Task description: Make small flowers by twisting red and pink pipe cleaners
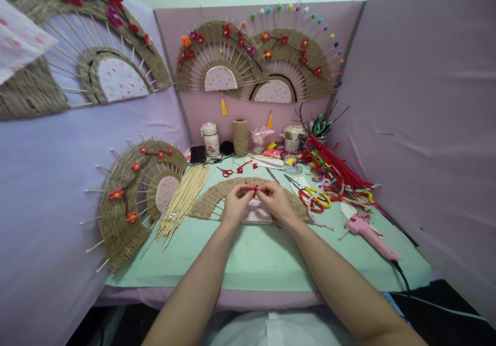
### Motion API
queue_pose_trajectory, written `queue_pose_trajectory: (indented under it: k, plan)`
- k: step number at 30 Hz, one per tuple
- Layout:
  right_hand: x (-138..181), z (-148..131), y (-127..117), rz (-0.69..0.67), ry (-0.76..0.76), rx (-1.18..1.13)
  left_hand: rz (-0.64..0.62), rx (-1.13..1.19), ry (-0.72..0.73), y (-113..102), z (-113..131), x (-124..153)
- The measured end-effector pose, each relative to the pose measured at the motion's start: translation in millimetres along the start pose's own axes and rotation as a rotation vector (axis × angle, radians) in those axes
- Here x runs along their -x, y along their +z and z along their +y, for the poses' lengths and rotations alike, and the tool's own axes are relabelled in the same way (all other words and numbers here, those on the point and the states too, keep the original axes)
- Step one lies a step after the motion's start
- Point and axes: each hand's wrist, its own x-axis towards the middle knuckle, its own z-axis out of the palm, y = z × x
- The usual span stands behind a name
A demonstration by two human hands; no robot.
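Note:
Between my fingertips is a small magenta piece, perhaps fuzzy pipe cleaner [253,188], bent into loops. My left hand [237,201] pinches its left side, and my right hand [274,199] pinches the right side. Both hands are closed and hover over a woven twine fan [209,197] lying flat on the table. The fan's pale pink centre [258,213] shows between my wrists; its middle part is partly hidden by my hands. Beyond the fan lie small red flowers [240,170] on the table.
Bamboo sticks [186,196] lie left of the fan. To the right are yellow-handled scissors [318,197], red-handled scissors [310,201], a pink glue gun [372,237] with a cord, and a heap of red pipe cleaners [337,165]. A twine spool [240,137] and white bottle [210,139] stand behind.

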Motion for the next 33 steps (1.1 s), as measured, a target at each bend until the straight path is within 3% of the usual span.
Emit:
queue_pose_trajectory:
  k: [5,13,22,28,33]
  plan:
    - [2,1,-1,0.009,-0.092,0.095,0.021,-0.208,0.138,0,2,3]
    - [5,-1,4,0.043,-0.109,0.171,0.126,-0.364,0.188,6,1,8]
    - [2,-2,1,-0.004,0.14,-0.044,0.193,-0.32,0.159,6,-9,0]
    - [4,8,10,-0.048,0.133,-0.104,0.132,-0.393,0.261,7,-6,3]
    - [5,12,11,-0.056,0.176,-0.123,0.138,-0.418,0.232,6,-12,0]
